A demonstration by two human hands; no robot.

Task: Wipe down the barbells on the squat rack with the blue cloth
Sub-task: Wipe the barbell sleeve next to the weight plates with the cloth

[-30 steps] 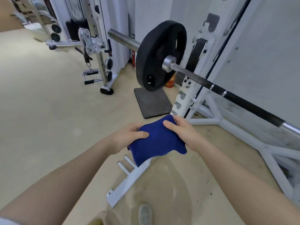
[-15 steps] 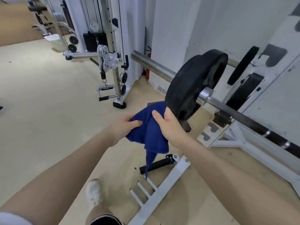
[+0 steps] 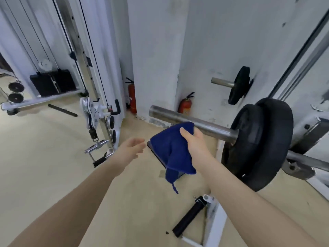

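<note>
right hand (image 3: pixel 196 146): grips the blue cloth (image 3: pixel 175 150), thumb across its near face, other fingers behind the fabric. Held up at the bare end of the barbell sleeve (image 3: pixel 192 123); cloth's top edge is just at the sleeve, can't tell if it touches.
left hand (image 3: pixel 130 149): holds nothing, fingers spread and loosely extended, blurred. At 9 o'clock of the cloth, slight gap between them.
blue cloth: bunched, hangs from the right hand, a loose thread dangling at its 6 o'clock.
barbell sleeve: grey steel, runs from its free end at 10 o'clock of the cloth to the black plates (image 3: pixel 258 143) at 3 o'clock. Two plates, side by side, touching.
second barbell (image 3: pixel 231 84): at 12 o'clock of the plates, one black plate on it, short sleeve end sticking out left, close to the white wall.
fire extinguishers (image 3: pixel 185 104): two red ones on the floor by the wall corner, 12 o'clock of the cloth. Yellow label on the nearer one, text too small to read.
cable machine (image 3: pixel 96 111): 9 o'clock of the left hand, pulleys and a chrome handle hanging low.
writing: none legible on plates, bar or machine.
floor: beige; a black roller on a white frame (image 3: pixel 190 218) at 6 o'clock of the cloth.
</note>
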